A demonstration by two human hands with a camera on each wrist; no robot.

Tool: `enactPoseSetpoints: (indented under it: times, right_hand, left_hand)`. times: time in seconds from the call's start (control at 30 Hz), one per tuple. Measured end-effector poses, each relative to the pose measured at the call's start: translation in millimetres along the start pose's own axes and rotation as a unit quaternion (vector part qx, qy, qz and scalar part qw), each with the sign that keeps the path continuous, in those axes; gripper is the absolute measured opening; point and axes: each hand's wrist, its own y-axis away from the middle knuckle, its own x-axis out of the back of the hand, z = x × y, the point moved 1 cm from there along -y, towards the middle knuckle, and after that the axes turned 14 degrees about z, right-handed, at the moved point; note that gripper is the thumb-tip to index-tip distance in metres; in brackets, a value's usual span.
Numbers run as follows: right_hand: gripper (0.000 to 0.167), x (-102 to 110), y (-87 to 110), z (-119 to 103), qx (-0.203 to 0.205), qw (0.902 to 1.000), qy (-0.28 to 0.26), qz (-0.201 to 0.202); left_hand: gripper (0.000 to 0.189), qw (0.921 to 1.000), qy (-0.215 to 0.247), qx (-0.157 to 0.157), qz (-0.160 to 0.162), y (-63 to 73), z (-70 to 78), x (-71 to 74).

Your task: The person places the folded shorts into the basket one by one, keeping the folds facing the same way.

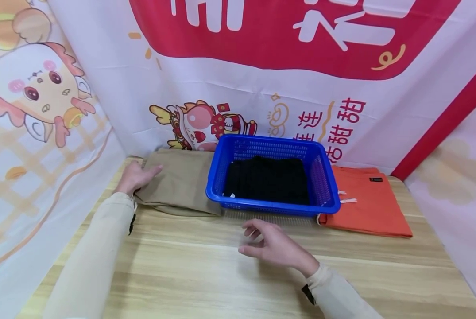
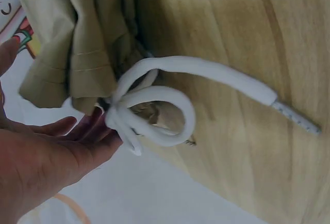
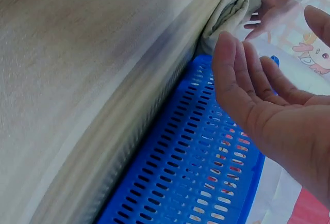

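A folded khaki garment with a drawstring (image 1: 178, 179) lies at the table's left. At its left edge is my left hand (image 1: 136, 176), thumb over the top side and fingers by the edge. Up close, the left wrist view shows that hand (image 2: 56, 149) with fingers extended under the gathered cloth (image 2: 93, 48), beside a looped white drawstring (image 2: 180, 69). My right hand (image 1: 275, 243) hovers before the blue plastic basket (image 1: 273, 206), fingers loosely bent and holding nothing. In the basket lies folded black cloth (image 1: 267, 179).
Right of the basket, a folded orange garment (image 1: 369, 201) with white cords and a black label lies partly against the basket's side. The wooden tabletop (image 1: 190, 266) meets printed cloth hangings (image 1: 222, 88) at the back and on both sides.
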Motion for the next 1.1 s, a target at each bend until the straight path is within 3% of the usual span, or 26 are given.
enactPoseSetpoints:
  times: [0.17,0.3,0.47,0.8,1.1]
  right_hand:
    - [0.055,-2.2,-0.5,1.5,-0.030,0.9994,-0.017,0.007]
    - [0.055,-3.6,-0.8,3.1,-0.050,0.9982,-0.030,0.014]
    - [0.057,-6.5,-2.2,6.3,-0.062,0.9973,-0.036,0.014]
    - [0.063,-11.9,-4.5,4.2,-0.069,0.9969,-0.036,0.005]
    - [0.068,-18.2,-14.2,2.0,-0.091,0.9952,-0.038,0.001]
  left_hand:
    - [0.113,0.9997,-0.006,0.022,-0.010,-3.0,-6.4,-2.0]
    - [0.102,0.9994,-0.011,0.032,-0.009,-5.8,-10.8,-4.6]
    - [0.081,0.9995,-0.024,0.020,0.005,-8.3,-15.8,-7.7]
    - [0.080,0.9977,-0.063,0.011,0.023,-7.7,-20.0,-9.1]
    - [0.074,0.9986,-0.052,0.005,0.011,-6.7,-23.9,-6.0]
